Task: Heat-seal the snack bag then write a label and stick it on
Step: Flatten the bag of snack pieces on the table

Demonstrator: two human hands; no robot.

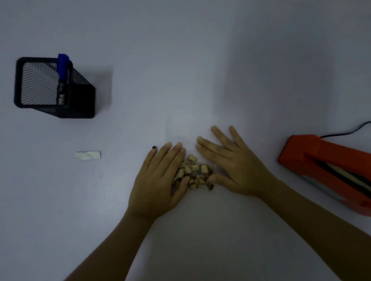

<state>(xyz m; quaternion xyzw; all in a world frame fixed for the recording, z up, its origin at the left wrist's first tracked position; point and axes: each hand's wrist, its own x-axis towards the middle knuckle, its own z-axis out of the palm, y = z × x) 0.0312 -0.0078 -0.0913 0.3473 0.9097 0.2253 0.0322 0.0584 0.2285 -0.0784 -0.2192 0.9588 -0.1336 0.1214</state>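
White table (185, 53) filled the view. Snack bag (193, 172), clear and hard to see, lay near the middle. An orange sealer (338, 170) sat to its right. The left hand (158, 181) and right hand (231, 165) lay flat, fingers spread, pressing the bag's sides. Far to its left stood a black pen cup (53, 87) with a blue marker (64, 66), and a small label (87, 155) lay nearer.

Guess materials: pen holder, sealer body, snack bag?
Pen holder: likely black wire mesh, matte; fine grid is see-through. Sealer: probably moulded plastic, orange, smooth with slight sheen. Snack bag: apparently thin clear film; the pieces show through and its edges barely show on the table.
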